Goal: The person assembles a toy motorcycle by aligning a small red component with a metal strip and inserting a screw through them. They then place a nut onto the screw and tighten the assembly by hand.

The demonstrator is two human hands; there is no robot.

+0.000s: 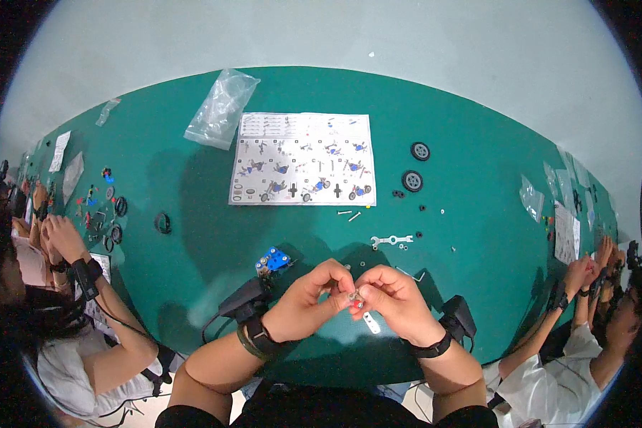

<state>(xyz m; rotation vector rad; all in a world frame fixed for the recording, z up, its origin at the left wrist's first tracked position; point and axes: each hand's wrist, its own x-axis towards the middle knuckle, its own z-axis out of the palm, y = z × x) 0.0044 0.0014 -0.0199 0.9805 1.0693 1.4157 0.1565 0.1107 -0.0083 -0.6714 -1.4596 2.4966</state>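
My left hand [305,305] and my right hand [398,302] meet close to the table's near edge, with thumbs and fingertips closed in a pinch. Between them is a small part with a red piece [356,304]. A pale perforated strip [372,323] points down from beside the fingers of my right hand; how it joins the red piece is hidden. Just beyond my left hand lies a blue assembly [273,260] with metal fasteners. A flat wrench [391,241] rests beyond my right hand, and a bent hex key [419,277] lies partly behind its fingers.
A printed instruction sheet [299,160] and a clear plastic bag [223,108] lie on the green table [471,164]. Two wheels [412,180], screws [355,216] and small nuts sit to the right. A black ring [162,222] is at left. People work at both sides.
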